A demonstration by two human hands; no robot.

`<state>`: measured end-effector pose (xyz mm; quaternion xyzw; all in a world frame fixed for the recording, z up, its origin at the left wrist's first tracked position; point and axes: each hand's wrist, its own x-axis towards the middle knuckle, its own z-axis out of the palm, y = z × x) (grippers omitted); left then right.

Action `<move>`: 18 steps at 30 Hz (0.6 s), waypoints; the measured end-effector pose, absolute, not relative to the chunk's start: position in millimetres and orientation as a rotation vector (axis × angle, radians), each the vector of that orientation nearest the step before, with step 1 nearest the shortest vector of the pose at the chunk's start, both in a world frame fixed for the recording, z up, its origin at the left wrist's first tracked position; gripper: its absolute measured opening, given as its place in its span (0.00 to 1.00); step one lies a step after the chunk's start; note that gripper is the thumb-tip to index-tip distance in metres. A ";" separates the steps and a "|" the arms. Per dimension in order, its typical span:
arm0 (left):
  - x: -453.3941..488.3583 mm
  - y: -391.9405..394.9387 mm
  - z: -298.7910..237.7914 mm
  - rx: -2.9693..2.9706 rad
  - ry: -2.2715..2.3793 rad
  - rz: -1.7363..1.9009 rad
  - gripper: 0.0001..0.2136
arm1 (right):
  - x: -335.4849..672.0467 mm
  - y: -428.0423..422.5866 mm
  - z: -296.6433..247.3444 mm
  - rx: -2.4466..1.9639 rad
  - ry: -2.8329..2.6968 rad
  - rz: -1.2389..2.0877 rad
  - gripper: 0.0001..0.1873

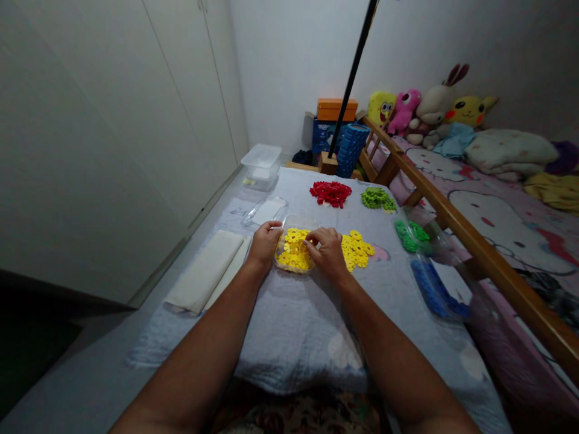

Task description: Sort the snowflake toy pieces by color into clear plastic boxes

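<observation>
A clear plastic box [301, 220] stands on the cloth in front of me, with yellow flower-shaped pieces [294, 258] inside it. My left hand [265, 242] grips the box's left side, thumb and fingers closed on the rim. Over the box's right part, my right hand [326, 248] is closed in a pinch at a yellow flower-shaped piece; its fingertips partly hide that piece. More yellow flower pieces [359, 250] lie in a loose pile on the cloth, just right of my right hand.
Behind are a red pile [330, 193], a light green pile [378, 199] and a clear container [262, 163]. A clear lid [266, 211] and folded cloth [205, 271] lie left. Boxes of green [411, 235] and blue pieces [436, 289] stand right, by a wooden bed rail [429, 181].
</observation>
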<state>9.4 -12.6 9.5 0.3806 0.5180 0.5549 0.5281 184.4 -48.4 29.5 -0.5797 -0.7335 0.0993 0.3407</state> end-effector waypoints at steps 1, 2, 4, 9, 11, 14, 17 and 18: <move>9.3 -12.7 9.7 0.912 1.242 1.327 0.20 | 183.8 -48.9 29.5 -1.496 -1.920 0.269 0.03; 9.2 -12.9 10.1 0.913 1.244 1.325 0.20 | 183.5 -49.4 29.6 -1.486 -1.922 0.275 0.03; 9.3 -13.6 11.2 0.911 1.242 1.320 0.19 | 183.3 -49.7 30.0 -1.486 -1.907 0.279 0.04; 9.9 -15.7 14.6 0.905 1.236 1.316 0.20 | 182.5 -47.4 31.0 -1.581 -1.838 0.274 0.07; 9.9 -16.4 16.0 0.904 1.238 1.312 0.20 | 182.0 -46.0 30.9 -1.616 -1.828 0.277 0.08; 10.0 -17.0 17.4 0.909 1.248 1.309 0.19 | 182.2 -44.9 30.1 -1.626 -1.849 0.288 0.10; 10.3 -16.6 16.8 0.899 1.235 1.310 0.19 | 184.0 -46.1 29.1 -1.572 -1.892 0.295 0.10; 10.4 -16.2 16.1 0.894 1.226 1.312 0.19 | 184.7 -46.9 28.9 -1.542 -1.911 0.291 0.10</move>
